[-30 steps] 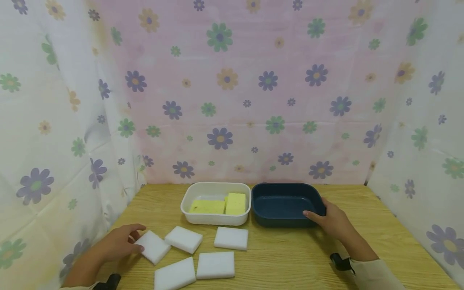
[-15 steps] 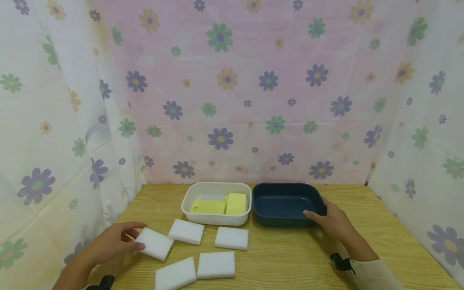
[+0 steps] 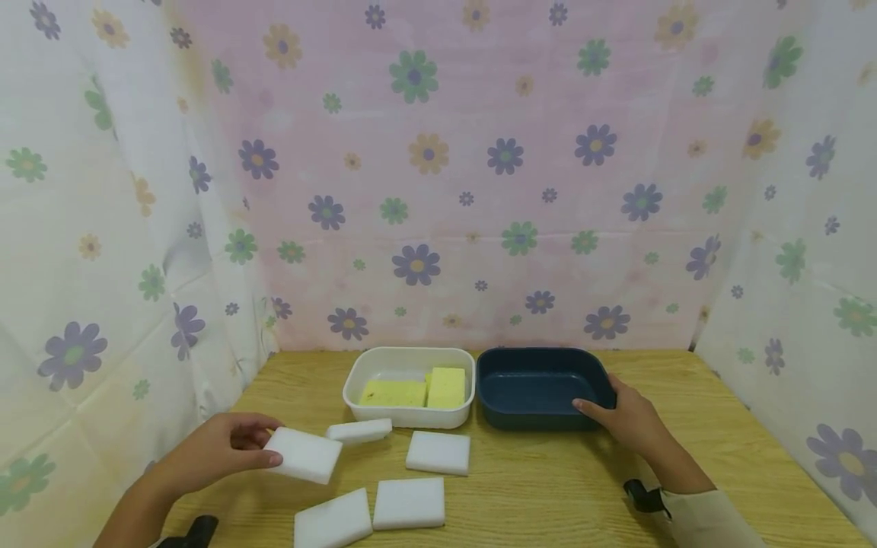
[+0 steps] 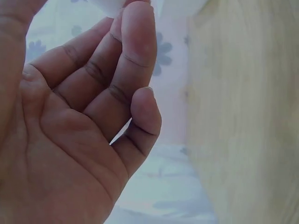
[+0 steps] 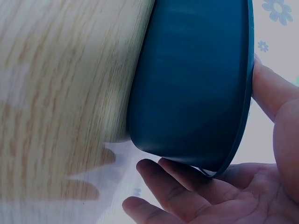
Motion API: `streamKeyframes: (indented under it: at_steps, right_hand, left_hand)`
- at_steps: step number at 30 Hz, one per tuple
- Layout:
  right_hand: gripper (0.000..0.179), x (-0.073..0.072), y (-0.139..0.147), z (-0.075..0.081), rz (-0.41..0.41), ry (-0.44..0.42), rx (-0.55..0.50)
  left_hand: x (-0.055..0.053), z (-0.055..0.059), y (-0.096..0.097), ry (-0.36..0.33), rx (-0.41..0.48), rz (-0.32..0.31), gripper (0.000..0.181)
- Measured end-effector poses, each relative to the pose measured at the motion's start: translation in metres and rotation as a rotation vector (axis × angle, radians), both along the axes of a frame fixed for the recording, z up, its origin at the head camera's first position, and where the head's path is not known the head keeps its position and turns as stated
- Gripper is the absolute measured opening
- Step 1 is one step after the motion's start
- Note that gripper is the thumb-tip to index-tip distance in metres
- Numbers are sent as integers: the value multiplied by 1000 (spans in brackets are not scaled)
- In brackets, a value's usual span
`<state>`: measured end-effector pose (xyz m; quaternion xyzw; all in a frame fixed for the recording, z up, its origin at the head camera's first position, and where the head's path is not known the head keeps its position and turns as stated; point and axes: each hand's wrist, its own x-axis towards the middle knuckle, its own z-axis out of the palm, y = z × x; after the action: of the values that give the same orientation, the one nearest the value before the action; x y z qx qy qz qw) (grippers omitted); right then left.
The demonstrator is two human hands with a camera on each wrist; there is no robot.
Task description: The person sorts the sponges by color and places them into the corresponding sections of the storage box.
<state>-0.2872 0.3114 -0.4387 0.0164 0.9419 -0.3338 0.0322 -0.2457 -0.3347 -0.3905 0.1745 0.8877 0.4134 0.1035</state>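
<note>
White block (image 3: 304,455), over the left part of the worktop (image 3: 534,487) | left grip (image 3: 221,452): pinching its left edge, likely to leave the rest unobstructed | right grip (image 3: 632,417): clasping the right end of the dark-blue tub (image 3: 527,419), apparently to steady it

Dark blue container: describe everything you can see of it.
The dark blue container is a shallow, open-topped box with rounded corners and a narrow rim; its smooth surface looks like plastic. It stands upright toward the back of the wood-grained table, long side facing the viewer, and nothing shows inside it. The white container is close on its left; whether they touch is hard to tell. The right hand grips its right end, fingers outside the wall.
</note>
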Motion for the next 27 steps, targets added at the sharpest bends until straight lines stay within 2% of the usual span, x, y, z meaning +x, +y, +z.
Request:
streamKeyframes:
  at_steps: [6, 13, 22, 27]
  right_hand:
    - [119, 1, 0, -1, -1, 5, -8]
    - [116, 1, -1, -1, 0, 8, -13]
    - [117, 1, 0, -3, 0, 12, -20]
    - [116, 1, 0, -3, 3, 19, -19]
  left_hand:
    - [-1, 12, 18, 47, 23, -23, 51]
    - [-6, 23, 38, 131, -29, -1, 49]
    - [-12, 27, 57, 216, -29, -11, 45]
    - [-15, 34, 69, 238, -38, -10, 45]
